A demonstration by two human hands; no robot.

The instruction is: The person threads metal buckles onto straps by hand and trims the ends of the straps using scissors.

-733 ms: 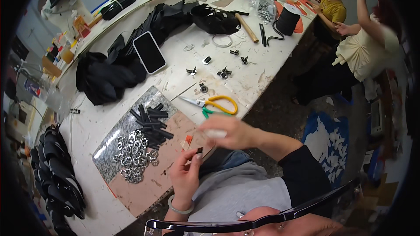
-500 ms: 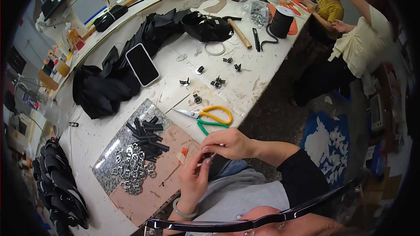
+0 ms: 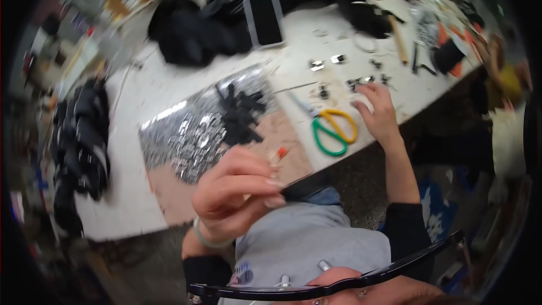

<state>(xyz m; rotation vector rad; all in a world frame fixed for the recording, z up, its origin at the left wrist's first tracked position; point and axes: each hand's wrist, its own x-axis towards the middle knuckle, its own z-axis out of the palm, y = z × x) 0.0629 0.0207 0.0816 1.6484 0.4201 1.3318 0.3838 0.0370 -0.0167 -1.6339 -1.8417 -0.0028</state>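
Left hand (image 3: 240,192) was raised close to the chest, fingers curled shut in a pinch grip on a dark strap (image 3: 302,187); a small orange-tipped piece (image 3: 278,155) showed just above the fingers. Right hand (image 3: 377,114) lay out on the white desk (image 3: 141,90), fingers spread open, holding nothing, fingertips at small metal clips (image 3: 361,83). Scissors with yellow and green handles (image 3: 330,130) lay just beside that hand. A flat sheet (image 3: 169,135) carried a pile of metal rings (image 3: 195,144) and black strips (image 3: 240,113). A phone (image 3: 265,18) lay on black cloth (image 3: 192,34). Earlier both hands met at the strap; now the right had reached away to the clips.
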